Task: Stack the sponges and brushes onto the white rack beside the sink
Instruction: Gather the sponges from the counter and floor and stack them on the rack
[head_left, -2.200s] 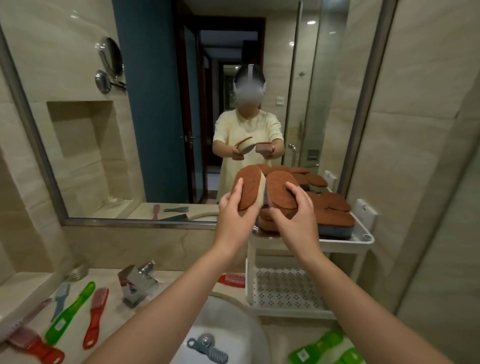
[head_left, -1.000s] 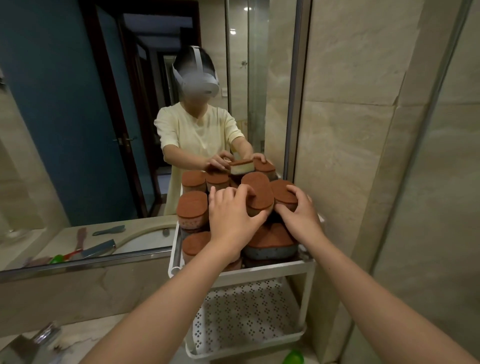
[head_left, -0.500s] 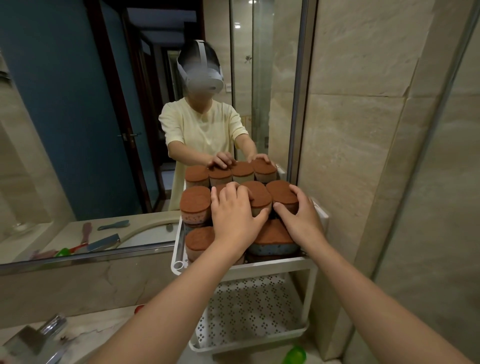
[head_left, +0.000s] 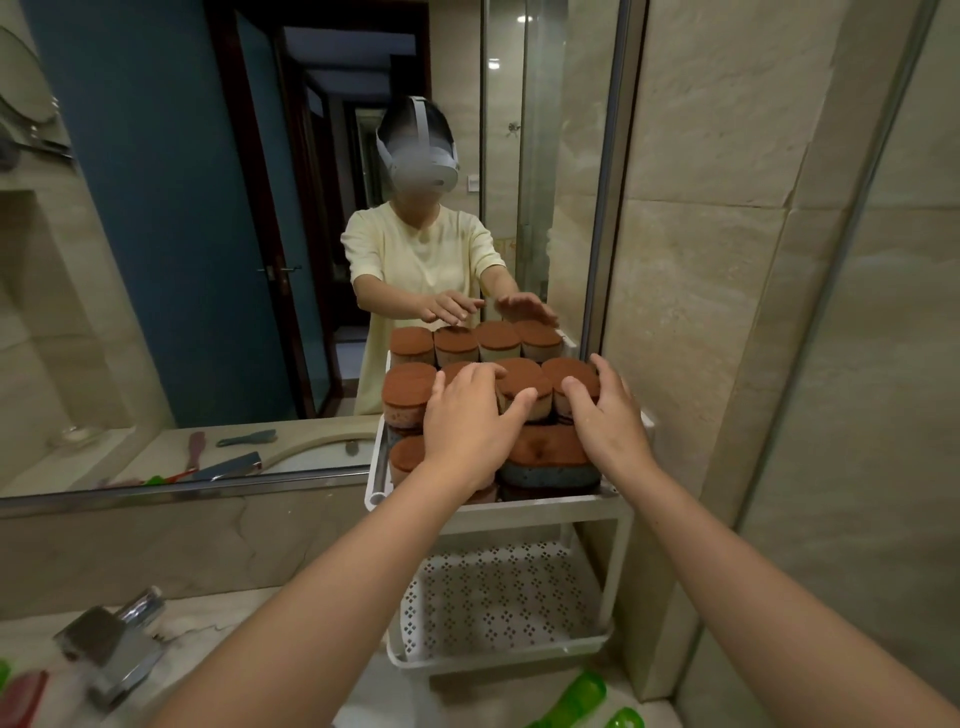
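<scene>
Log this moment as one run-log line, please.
left hand: open over rust-topped oval sponges; right hand: open over sponges; white plastic rack: top tier stacked; contact unclear

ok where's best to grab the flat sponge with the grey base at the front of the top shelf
Probably by its short ends, from the front: the flat sponge lies brown face up at the white rack's front edge, its long grey side exposed, with stacked sponges crowding it behind.

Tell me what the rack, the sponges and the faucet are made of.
White rack: probably plastic, matte, with a moulded perforated shelf. Sponges: porous foam under a rough reddish-brown scouring layer, seemingly. Faucet: metal, likely chromed, shiny reflections.
</scene>
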